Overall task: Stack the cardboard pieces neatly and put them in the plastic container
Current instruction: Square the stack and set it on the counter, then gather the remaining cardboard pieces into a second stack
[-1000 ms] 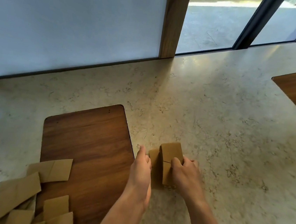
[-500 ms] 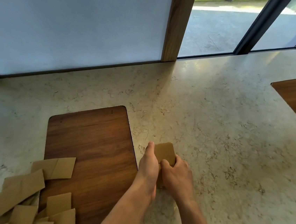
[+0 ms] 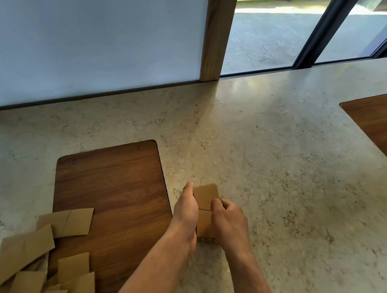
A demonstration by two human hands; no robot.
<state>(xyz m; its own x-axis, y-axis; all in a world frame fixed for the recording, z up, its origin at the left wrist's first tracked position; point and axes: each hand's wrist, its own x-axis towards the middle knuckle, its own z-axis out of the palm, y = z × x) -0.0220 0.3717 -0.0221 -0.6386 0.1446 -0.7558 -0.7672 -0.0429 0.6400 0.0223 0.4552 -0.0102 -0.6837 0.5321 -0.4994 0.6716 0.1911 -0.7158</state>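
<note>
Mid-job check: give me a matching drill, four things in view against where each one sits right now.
Things:
1. stack
2. loose pieces
3. left hand
4. right hand

Places:
A. scattered at bottom left, partly on the wood inlay
B. flat against the stack's left side
C. on the stone counter between both hands
D. curled against the stack's right side

Pairs: 1-C, 2-A, 3-B, 4-D
</note>
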